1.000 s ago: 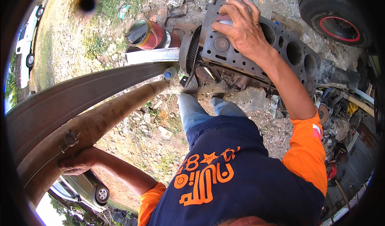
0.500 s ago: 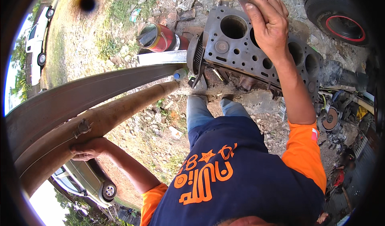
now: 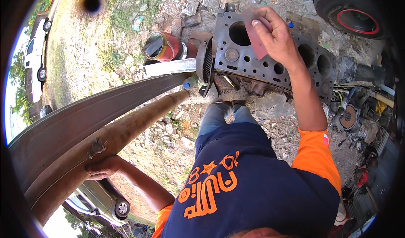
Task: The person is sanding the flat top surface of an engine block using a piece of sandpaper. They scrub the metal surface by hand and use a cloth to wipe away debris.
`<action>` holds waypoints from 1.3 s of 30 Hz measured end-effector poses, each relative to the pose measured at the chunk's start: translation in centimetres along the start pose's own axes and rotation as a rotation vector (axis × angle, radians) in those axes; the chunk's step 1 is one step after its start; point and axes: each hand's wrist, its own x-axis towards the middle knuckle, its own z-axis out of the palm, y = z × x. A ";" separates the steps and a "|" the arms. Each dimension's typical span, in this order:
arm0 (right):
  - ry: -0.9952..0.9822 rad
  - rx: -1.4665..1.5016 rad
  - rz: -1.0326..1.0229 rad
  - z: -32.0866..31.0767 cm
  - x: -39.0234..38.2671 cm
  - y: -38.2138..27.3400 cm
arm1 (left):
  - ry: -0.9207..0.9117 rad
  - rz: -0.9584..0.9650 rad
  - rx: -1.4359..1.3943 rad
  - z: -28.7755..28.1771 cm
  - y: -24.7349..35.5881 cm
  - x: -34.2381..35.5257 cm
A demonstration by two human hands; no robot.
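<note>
My right hand (image 3: 276,37) pinches a reddish-brown sheet of sandpaper (image 3: 255,39) between thumb and fingers. It is above a grey metal engine block (image 3: 256,70), whose flat top has large cylinder bores and smaller holes. The hand and sheet hide part of a bore near the middle. My left hand (image 3: 104,167) rests against a round wooden post (image 3: 130,126), its fingers stretched along the surface. A toothed wheel (image 3: 205,61) is at the block's left end.
Beside the post runs a brown metal beam (image 3: 101,101). A red bucket (image 3: 171,46) and a blue-capped bottle (image 3: 189,83) are left of the block. A large tyre (image 3: 333,10) lies far right; loose metal parts (image 3: 348,117) crowd the right. Vehicles (image 3: 39,54) are parked left.
My right hand has tilted and shifted slightly, so the sandpaper's broad face now shows, angled down over the block. My left hand stays on the post.
</note>
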 end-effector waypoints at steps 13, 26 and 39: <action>-0.262 -0.736 -0.219 2.4 -4.4 -2.8 | 0.010 -0.243 -0.102 -0.2 2.7 -1.3; -0.263 -0.765 -0.234 3.2 -4.1 -2.7 | 0.054 -0.420 -0.188 0.3 3.9 -0.9; -0.342 -0.650 -0.322 1.5 -3.5 -1.3 | -0.028 -0.191 -0.016 1.5 4.8 -0.6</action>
